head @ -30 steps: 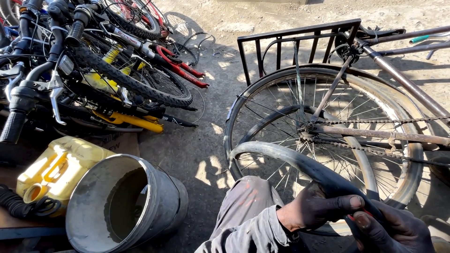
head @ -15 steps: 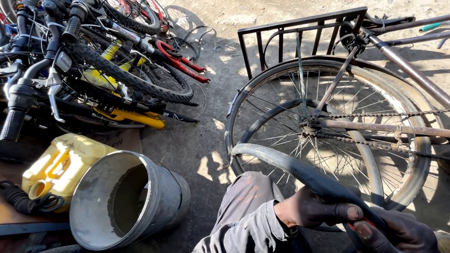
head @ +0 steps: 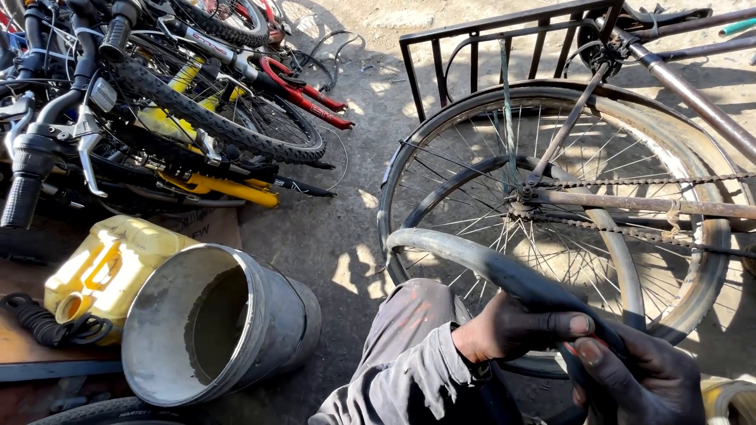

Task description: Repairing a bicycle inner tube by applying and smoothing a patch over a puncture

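Note:
My left hand (head: 512, 327), dark with grime and in a grey sleeve, is closed around a black rubber inner tube (head: 457, 248). The tube curves up and to the left in front of a bicycle's rear wheel (head: 551, 205). My right hand (head: 638, 378) grips the same tube just to the right, thumb on top, at the frame's lower right. The wheel stands upright with bare spokes, a rusty chain (head: 630, 181) and a black rear rack (head: 504, 39) above it.
A grey metal bucket (head: 260, 315) lies tilted at lower left beside a yellow jerrycan (head: 102, 267) and a coiled black cord (head: 39, 323). Several bicycles (head: 181, 102) are piled at upper left. Sunlit dirt ground (head: 346, 205) runs between the pile and the wheel.
Both hands stay closed on the tube. My head has shifted a little, so the wheel and bucket sit slightly differently in view; the tube's loop has barely moved.

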